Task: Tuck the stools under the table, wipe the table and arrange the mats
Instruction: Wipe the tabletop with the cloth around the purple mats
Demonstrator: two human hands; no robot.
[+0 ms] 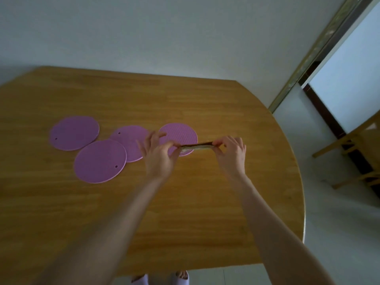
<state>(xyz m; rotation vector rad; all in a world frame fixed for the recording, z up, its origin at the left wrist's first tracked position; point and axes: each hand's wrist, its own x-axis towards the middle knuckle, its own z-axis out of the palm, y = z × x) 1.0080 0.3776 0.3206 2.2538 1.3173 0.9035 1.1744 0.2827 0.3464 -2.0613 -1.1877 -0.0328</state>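
One cam only, on the person's head — wide-angle, looking fwd and down over the table [195, 212] from its near edge, close in; wall [164, 27] at top, doorway [349, 83] far right.

mats [100, 161]: no lettering, brand or number to read;
table [205, 103]: no label or sign on the wood;
cloth [195, 146]: no print that can be read
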